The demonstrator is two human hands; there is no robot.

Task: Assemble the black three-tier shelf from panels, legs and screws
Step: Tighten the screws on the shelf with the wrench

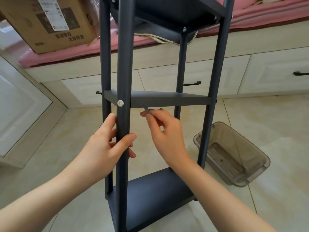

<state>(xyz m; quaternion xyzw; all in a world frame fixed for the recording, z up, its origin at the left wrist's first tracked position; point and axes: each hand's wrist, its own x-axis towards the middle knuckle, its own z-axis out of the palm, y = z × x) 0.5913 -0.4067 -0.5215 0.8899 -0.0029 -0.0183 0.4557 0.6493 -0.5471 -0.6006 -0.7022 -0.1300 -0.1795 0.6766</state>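
Observation:
The black three-tier shelf (167, 99) stands upright on the tiled floor, with top, middle and bottom panels fixed between four legs. A silver screw head (120, 103) shows on the near leg (124, 67) at the middle panel. My left hand (107, 146) grips this near leg just below the middle panel. My right hand (164, 131) pinches a small grey metal tool (147, 111), seemingly a hex key, right under the middle panel's front edge. Another screw (184, 28) sits at the top panel's corner.
A clear brown plastic tray (234, 154) lies on the floor to the right, behind the shelf's right leg. A cardboard box (50, 24) rests on a pink-covered bench at the back left. White drawers with black handles (192, 84) run under the bench.

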